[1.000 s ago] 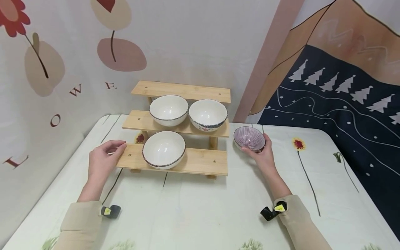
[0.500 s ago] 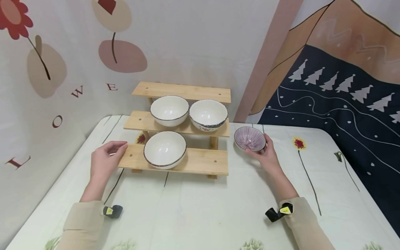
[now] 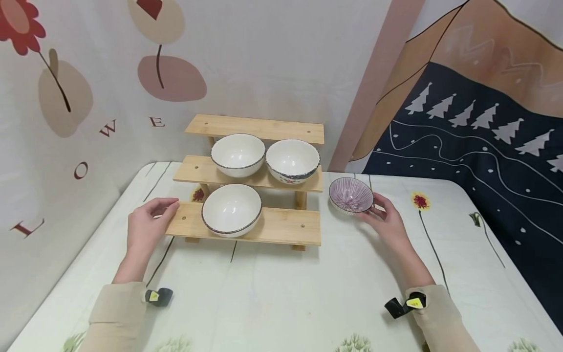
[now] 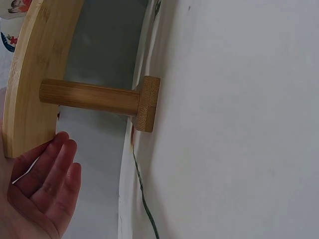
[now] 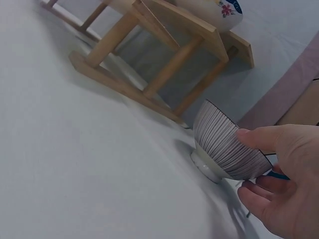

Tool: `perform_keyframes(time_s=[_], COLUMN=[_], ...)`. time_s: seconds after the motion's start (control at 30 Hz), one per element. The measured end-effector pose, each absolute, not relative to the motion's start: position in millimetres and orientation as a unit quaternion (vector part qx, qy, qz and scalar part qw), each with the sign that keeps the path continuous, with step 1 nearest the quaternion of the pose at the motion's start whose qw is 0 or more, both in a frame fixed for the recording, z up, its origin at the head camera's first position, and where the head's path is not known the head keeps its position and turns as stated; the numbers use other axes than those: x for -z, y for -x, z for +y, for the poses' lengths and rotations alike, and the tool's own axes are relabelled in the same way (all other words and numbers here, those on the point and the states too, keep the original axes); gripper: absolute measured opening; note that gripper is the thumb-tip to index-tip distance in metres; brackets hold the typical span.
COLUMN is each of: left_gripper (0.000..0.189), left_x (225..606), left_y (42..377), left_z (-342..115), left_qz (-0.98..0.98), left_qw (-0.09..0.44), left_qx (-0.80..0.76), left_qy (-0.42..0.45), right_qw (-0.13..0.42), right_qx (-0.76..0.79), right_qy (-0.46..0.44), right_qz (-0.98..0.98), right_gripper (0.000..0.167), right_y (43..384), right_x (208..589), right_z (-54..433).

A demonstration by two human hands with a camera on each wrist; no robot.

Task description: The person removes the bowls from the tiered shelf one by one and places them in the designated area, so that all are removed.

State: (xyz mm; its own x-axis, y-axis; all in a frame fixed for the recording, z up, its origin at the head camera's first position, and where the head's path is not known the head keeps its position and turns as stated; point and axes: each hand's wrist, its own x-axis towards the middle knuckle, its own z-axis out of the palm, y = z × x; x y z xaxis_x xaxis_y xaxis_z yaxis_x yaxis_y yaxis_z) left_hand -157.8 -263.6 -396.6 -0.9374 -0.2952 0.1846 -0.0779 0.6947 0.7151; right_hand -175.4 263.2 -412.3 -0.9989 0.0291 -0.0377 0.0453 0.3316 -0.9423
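At the left end of the three-tier wooden stand (image 3: 281, 226), my left hand (image 3: 146, 222) holds the lowest plank (image 4: 42, 64) between thumb and fingers. The other left fingers curl loosely beside it in the left wrist view. To the right of the stand, a small purple-striped bowl (image 3: 350, 194) sits on the table. My right hand (image 3: 387, 222) is at its right side. In the right wrist view, the thumb (image 5: 259, 137) lies against the striped outside of the bowl (image 5: 224, 144). The curled fingers (image 5: 256, 199) are at its far side, partly hidden.
One white bowl (image 3: 231, 210) stands on the lowest tier. Two more white bowls, a left one (image 3: 238, 155) and a right one (image 3: 292, 161), share the middle tier. The top plank (image 3: 255, 128) is behind them. A patterned cloth (image 3: 281, 293) covers the table, and printed curtains (image 3: 272, 58) hang behind.
My right hand has shifted right along the purple bowl, its thumb moving from the bowl's front toward the right side. The bowl has stayed in place. My left hand keeps hold of the plank.
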Motion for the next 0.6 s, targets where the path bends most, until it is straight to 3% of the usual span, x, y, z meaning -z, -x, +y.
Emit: perform_keyframes(time_s=[0.6], left_gripper=[0.039], left_x=[397], left_y=[158], left_z=[-263], left_qz=[-0.908], left_qw=[0.142], left_qx=[0.378], left_qy=[-0.107], right_qw=[-0.024], right_qx=[0.558], right_qy=[-0.016], right_qz=[0.829], right_gripper=[0.054], right_y=[151], right_x=[410], right_z=[267])
